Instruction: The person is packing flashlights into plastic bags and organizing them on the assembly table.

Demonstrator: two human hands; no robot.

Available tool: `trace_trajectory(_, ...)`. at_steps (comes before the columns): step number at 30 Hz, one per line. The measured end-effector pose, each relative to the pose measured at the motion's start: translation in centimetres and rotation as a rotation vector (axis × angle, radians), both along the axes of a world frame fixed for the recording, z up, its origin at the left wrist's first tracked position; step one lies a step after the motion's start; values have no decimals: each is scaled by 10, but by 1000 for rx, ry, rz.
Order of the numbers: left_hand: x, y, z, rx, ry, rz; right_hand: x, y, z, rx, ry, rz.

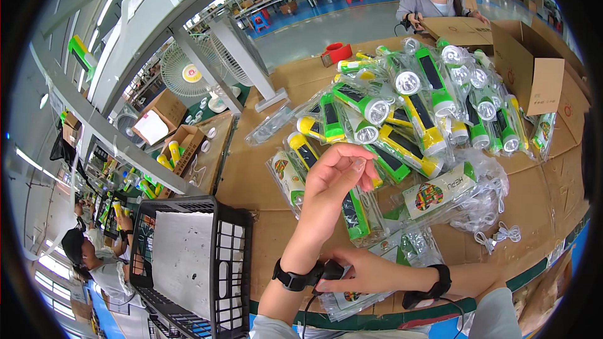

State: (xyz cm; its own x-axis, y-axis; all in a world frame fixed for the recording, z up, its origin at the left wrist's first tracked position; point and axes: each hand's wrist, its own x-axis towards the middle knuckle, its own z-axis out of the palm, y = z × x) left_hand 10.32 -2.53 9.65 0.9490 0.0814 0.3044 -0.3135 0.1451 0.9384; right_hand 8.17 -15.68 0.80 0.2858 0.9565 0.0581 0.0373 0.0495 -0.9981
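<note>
Right hand (370, 271) reaching across near edge of cardboard-covered table (251, 176), fingers pinching black band on left wrist (295, 278); left hand (336, 179) rising above table, fingertips curling together, gripping nothing visible. Heap of green and yellow plastic torches in clear bags (408, 107) lying across table middle toward far right corner, flattened bags just beside right hand. Black plastic crate (235, 257) standing at table's near left edge. Open brown cardboard box (534, 69) sitting at far right corner

Bagged torches (408, 107) on table (251, 176), crate (195, 263) left.
</note>
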Motion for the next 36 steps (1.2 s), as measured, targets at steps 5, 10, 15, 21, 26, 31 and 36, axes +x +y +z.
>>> trace_trajectory(5, 11, 0, -18, 23, 59, 70, -13, 5, -11, -75, 73, -24)
trace_trajectory(10, 15, 4, -34, 86, 89, 116, -16, 2, -6, -84, 277, -78)
trace_trajectory(15, 13, 14, -51, 236, 54, 254, -8, 3, -7, -48, 434, -25)
trace_trajectory(21, 1, 15, -55, 772, -58, 451, -18, 7, -21, -76, 601, -40)
trace_trajectory(26, 6, 17, -47, 290, 76, 314, -19, 6, -14, -31, 619, -98)
trace_trajectory(31, 0, 18, -37, -196, 206, 243, -19, 5, -13, -23, 590, -86)
trace_trajectory(36, 11, 21, -47, -56, 188, 342, -32, 3, -19, 10, 499, -121)
